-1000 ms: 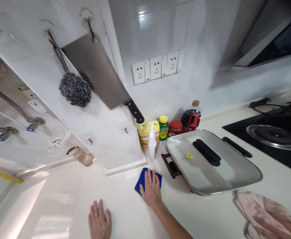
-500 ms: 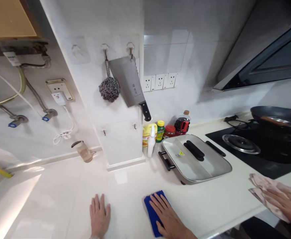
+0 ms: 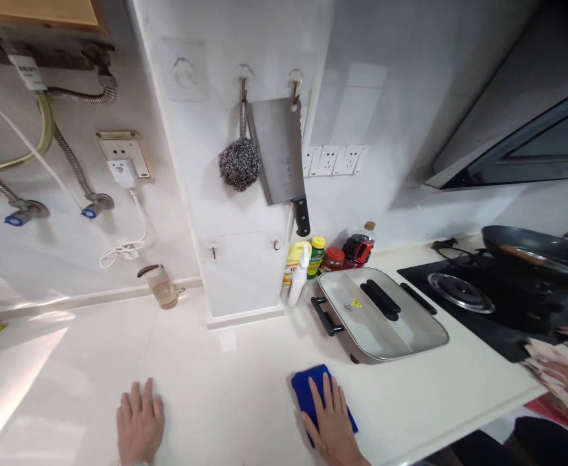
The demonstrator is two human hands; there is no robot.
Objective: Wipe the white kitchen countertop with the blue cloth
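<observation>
A glossy white countertop (image 3: 226, 395) meets a white-tiled pillar (image 3: 240, 278); its front edge (image 3: 471, 425) slants away rightward. White surface stretches between 2 flat hands: the left hand (image 3: 140, 424), palm down, gripping nothing visible, and the right hand (image 3: 331, 414), fingers slightly spread, pressing a folded blue cloth (image 3: 307, 387). Beyond the cloth, a rectangular grey pan with a black-handled lid (image 3: 413, 333) blocks the way toward the black cooktop (image 3: 507, 323).

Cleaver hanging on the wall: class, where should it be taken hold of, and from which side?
Probably best by its black handle, approached from the front and slightly right. The cleaver hangs blade-up from a hook, with the slim handle pointing down, free of the hook. The scrubber hangs close by the blade's left side, making that approach look more crowded.
</observation>
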